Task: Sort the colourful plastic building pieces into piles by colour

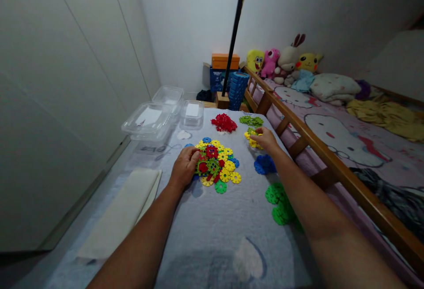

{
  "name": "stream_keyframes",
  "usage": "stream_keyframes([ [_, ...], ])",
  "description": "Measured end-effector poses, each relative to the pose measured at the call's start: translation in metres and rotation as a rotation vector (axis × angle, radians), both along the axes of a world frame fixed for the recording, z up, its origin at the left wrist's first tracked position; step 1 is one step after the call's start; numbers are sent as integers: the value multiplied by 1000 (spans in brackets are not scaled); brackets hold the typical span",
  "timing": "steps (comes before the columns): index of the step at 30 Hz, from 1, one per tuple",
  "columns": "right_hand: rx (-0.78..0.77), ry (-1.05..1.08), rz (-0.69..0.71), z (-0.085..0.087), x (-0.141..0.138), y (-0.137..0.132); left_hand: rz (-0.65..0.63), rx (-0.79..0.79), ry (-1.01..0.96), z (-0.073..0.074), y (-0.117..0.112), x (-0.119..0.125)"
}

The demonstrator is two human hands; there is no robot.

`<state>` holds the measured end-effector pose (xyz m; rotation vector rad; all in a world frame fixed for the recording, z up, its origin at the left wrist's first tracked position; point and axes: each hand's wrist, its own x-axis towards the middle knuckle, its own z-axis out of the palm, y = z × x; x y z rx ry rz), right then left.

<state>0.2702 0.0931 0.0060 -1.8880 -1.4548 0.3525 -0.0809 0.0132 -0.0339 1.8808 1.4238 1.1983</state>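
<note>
A joined cluster of red, yellow, green and blue snowflake discs point(218, 165) lies on a grey-blue cloth point(212, 227). My left hand point(185, 167) grips the cluster's left edge, fingers curled on it. My right hand point(266, 140) rests on a small pile of yellow discs point(252, 140), fingers pinched around one. Sorted piles lie around: red discs point(224, 122), light green discs point(251, 121), blue discs point(264, 164) and dark green discs point(279, 203).
Clear plastic boxes point(155, 119) and a smaller one point(192, 113) stand at the cloth's far left. A wooden bed rail point(318, 148) runs along the right, with plush toys point(285, 61) behind. A black pole point(234, 33) rises at the far end. A folded white sheet point(126, 209) lies left.
</note>
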Motion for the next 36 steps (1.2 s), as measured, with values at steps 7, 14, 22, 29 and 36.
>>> stream_keyframes([
  [7, 3, -95, -140, 0, 24, 58, -2, -12, 21, 2, -1, 1],
  [14, -16, -155, -259, -6, 34, 99, -8, -16, 31, 1, -2, 1],
  [22, 7, -238, -268, -21, 51, 120, -1, -26, 51, 1, -1, 2],
  [29, -3, -245, -214, -27, 58, 124, 0, -29, 55, 0, -1, 1],
  [36, -6, -260, -107, -27, 59, 118, -5, -24, 53, 0, 0, 1],
])
